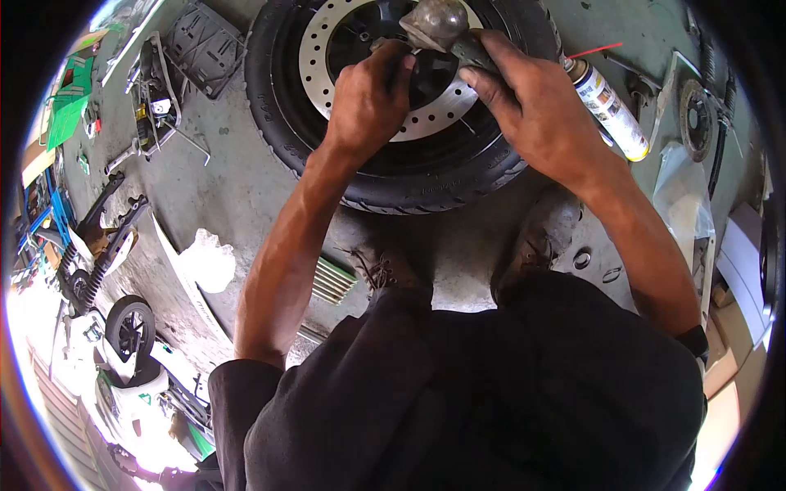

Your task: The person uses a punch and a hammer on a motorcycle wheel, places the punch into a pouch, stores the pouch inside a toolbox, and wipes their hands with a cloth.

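Note:
A wheel with a black tyre (434, 192) lies flat on the floor in front of my shoes. Its perforated brake disc (434, 123) faces up. My right hand (540, 106) is closed around the dark handle of a hammer, whose rounded, worn metal head (438, 24) hangs over the hub area. Close to the hammer head, my left hand (368, 102) is closed above the disc's inner edge. Whatever its fingers pinch is mostly hidden and cannot be made out. The hammer and both hands cover part of the hub.
A spray can (610, 110) with a red straw lies right of the tyre. Beyond it are another disc (696, 123) and a plastic bag (684, 192). Two rings (582, 259) rest near my right shoe. Black frames (205, 49), shock absorbers (115, 245) and a scooter (131, 360) are at left.

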Action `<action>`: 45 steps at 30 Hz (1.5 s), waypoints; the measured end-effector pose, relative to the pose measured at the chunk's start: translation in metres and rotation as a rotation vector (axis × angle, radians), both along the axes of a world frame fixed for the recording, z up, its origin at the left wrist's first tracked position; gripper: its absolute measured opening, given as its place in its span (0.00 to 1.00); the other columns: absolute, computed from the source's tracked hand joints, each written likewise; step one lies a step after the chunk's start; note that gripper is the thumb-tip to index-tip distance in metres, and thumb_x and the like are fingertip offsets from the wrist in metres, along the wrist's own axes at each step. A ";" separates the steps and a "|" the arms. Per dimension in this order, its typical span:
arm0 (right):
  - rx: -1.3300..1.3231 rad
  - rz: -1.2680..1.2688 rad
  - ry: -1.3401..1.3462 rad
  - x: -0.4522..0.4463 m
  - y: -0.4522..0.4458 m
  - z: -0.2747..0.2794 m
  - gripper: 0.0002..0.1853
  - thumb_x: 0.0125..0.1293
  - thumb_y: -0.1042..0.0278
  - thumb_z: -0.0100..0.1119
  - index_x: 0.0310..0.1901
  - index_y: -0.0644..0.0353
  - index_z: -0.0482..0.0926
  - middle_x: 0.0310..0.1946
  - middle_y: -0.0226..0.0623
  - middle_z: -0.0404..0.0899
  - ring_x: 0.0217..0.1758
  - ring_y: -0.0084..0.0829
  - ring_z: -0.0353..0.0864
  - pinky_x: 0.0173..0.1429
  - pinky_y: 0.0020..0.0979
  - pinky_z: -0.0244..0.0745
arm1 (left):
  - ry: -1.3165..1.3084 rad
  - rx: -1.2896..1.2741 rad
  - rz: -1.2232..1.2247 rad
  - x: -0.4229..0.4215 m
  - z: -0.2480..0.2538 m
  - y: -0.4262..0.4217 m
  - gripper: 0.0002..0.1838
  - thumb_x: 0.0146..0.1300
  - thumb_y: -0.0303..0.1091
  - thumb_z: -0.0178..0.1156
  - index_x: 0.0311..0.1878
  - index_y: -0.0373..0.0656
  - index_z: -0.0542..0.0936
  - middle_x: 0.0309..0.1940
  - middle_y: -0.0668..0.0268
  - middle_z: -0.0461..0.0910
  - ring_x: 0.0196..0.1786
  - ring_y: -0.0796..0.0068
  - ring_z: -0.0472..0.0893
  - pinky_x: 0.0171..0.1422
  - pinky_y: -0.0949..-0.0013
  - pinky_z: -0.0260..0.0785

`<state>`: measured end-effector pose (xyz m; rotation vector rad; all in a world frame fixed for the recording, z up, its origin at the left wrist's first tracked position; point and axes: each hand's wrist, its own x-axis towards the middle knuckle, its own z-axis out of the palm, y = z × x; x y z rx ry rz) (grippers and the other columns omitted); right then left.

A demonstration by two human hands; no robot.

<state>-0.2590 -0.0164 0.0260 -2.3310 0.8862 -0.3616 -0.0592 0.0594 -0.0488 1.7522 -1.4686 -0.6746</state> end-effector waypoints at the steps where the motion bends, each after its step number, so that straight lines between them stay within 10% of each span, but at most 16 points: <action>1: 0.053 -0.001 0.001 0.001 -0.002 0.000 0.23 0.73 0.61 0.61 0.59 0.73 0.74 0.46 0.60 0.83 0.52 0.57 0.84 0.53 0.42 0.77 | -0.009 -0.026 -0.011 0.002 -0.002 -0.001 0.08 0.71 0.32 0.58 0.45 0.38 0.81 0.32 0.46 0.83 0.38 0.39 0.83 0.41 0.49 0.74; 7: 0.043 -0.050 -0.235 0.001 0.006 0.014 0.22 0.74 0.61 0.60 0.60 0.71 0.73 0.47 0.59 0.83 0.49 0.60 0.83 0.53 0.46 0.77 | -0.018 0.007 -0.100 0.015 0.007 -0.007 0.09 0.70 0.32 0.59 0.47 0.38 0.81 0.32 0.46 0.83 0.37 0.40 0.83 0.41 0.49 0.75; 10: -0.064 0.021 -0.113 0.005 0.000 -0.012 0.18 0.71 0.63 0.60 0.54 0.68 0.75 0.32 0.56 0.82 0.38 0.59 0.82 0.42 0.52 0.75 | -0.018 -0.011 -0.155 0.022 0.002 -0.009 0.09 0.70 0.33 0.59 0.47 0.38 0.82 0.31 0.47 0.83 0.37 0.42 0.84 0.41 0.50 0.75; 33: -0.038 -0.063 -0.184 0.003 -0.001 0.025 0.24 0.75 0.60 0.60 0.61 0.72 0.72 0.44 0.59 0.83 0.45 0.53 0.85 0.51 0.39 0.77 | -0.181 -0.118 -0.231 0.034 -0.001 -0.012 0.07 0.70 0.33 0.59 0.49 0.46 0.80 0.24 0.50 0.81 0.31 0.43 0.82 0.36 0.49 0.73; 45: 0.103 -0.096 -0.148 -0.007 0.005 0.016 0.22 0.76 0.58 0.57 0.59 0.71 0.73 0.42 0.55 0.83 0.43 0.48 0.84 0.50 0.38 0.76 | -0.392 -0.017 -0.535 0.066 0.010 -0.036 0.14 0.73 0.33 0.57 0.58 0.46 0.80 0.36 0.50 0.85 0.41 0.45 0.83 0.46 0.51 0.73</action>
